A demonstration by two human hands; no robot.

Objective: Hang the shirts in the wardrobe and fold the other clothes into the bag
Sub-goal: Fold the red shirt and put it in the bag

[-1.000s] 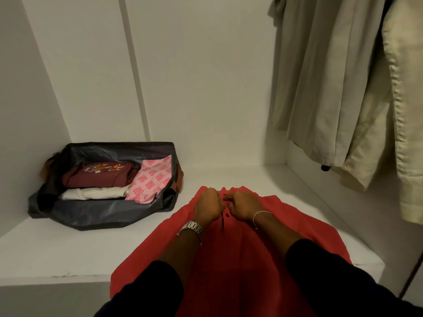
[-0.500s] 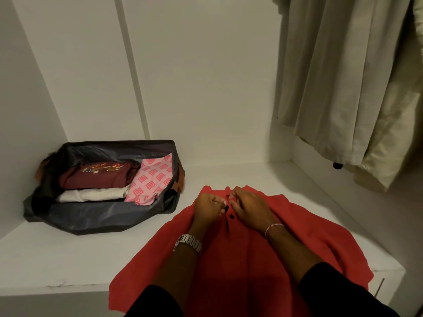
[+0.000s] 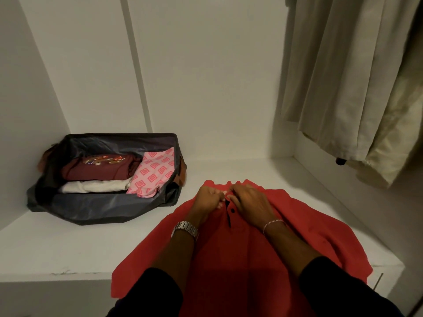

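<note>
A red polo shirt (image 3: 304, 229) lies spread flat on the white wardrobe shelf (image 3: 68, 248), its collar away from me and its hem hanging over the front edge. My left hand (image 3: 207, 199) and my right hand (image 3: 247, 200) meet at the top of its buttoned placket, each pinching the red cloth beside the top black button. To the left stands an open grey bag (image 3: 96, 209) holding a folded maroon garment (image 3: 98, 168), a folded white one (image 3: 93, 186) and a pink patterned one (image 3: 153, 172).
Beige garments (image 3: 357, 83) hang at the upper right over the shelf's right end. White walls close the shelf at the back, left and right. A narrow vertical strip (image 3: 137, 65) runs down the back wall.
My view has drifted slightly right and down. Both hands stay at the placket, with the fingers shifting a little around the top button. The shirt and bag have not moved.
</note>
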